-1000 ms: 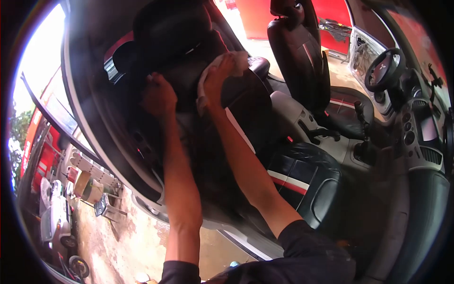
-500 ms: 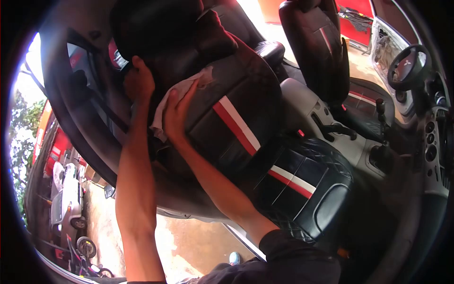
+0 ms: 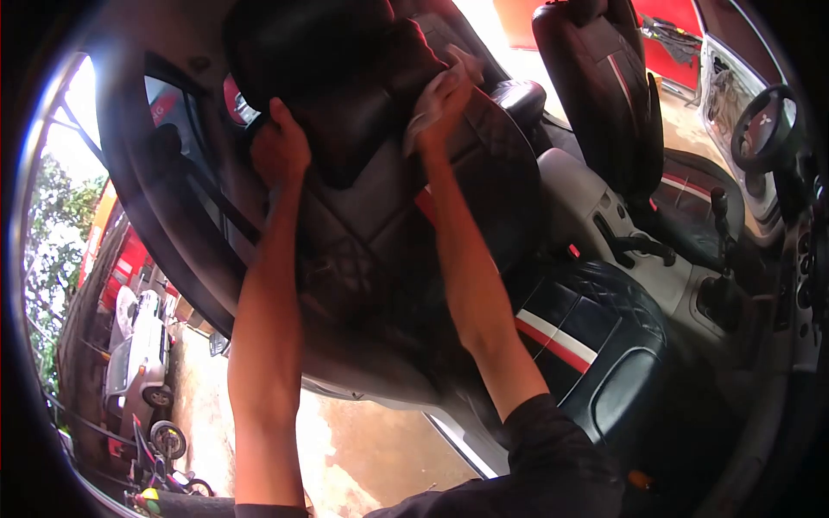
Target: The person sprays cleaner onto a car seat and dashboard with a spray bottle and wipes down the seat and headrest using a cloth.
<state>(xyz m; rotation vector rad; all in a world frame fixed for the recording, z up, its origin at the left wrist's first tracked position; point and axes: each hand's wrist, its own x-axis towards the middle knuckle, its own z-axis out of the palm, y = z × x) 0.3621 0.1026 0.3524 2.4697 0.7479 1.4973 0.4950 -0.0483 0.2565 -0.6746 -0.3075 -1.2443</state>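
My right hand (image 3: pixel 442 99) is at the upper right of the black seat back (image 3: pixel 509 186), pressing a pale cloth (image 3: pixel 467 62) against it. Motion blurs this hand, and cloth shows around its fingers. On the seat's left edge, my left hand (image 3: pixel 281 148) is closed with the thumb up; its fingers curl out of sight around the side of the seat back. Between the two hands is the dark headrest (image 3: pixel 306 65). Below lies the black seat cushion (image 3: pixel 596 324) with a white and red stripe, partly covered by my right forearm.
A grey centre console (image 3: pixel 579 186) with a handbrake (image 3: pixel 643 249) and gear lever (image 3: pixel 721 224) stands right of the seat. Farther over are another seat (image 3: pixel 600 95) and the steering wheel (image 3: pixel 764 125). The door pillar with a seat belt (image 3: pixel 211 194) borders the left.
My right hand has slid with the cloth from the left part of the seat back to its upper right. My left hand keeps its place on the seat edge. The view has shifted slightly.
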